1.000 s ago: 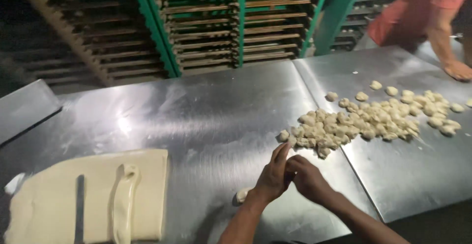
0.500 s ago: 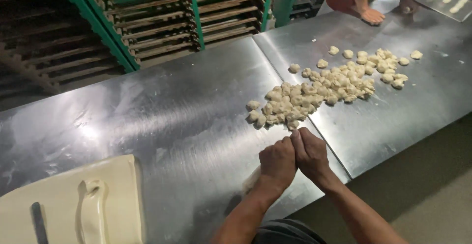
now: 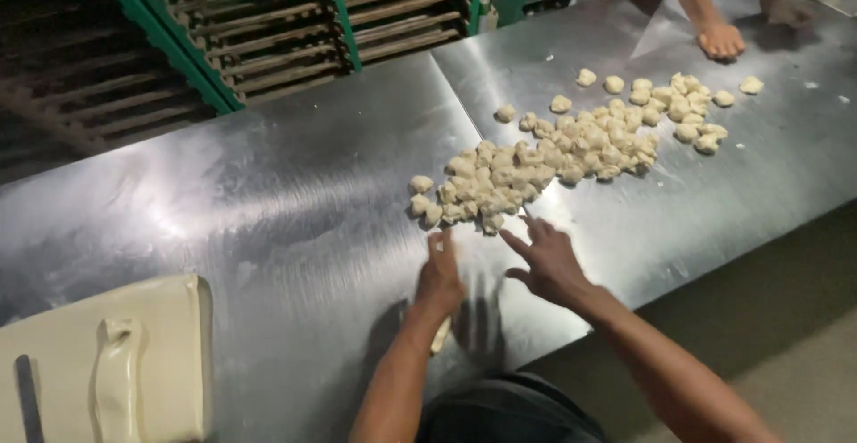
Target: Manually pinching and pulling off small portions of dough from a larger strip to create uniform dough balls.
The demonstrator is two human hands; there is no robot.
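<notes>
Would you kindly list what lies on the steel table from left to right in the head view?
Flat dough sheet → left hand → right hand → pile of dough pieces → another person's hand.

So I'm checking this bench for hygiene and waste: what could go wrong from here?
The dough piece under the left hand sits near the steel table's front edge and might drop off. The right hand reaching out could scatter the pile of dough pieces.
</notes>
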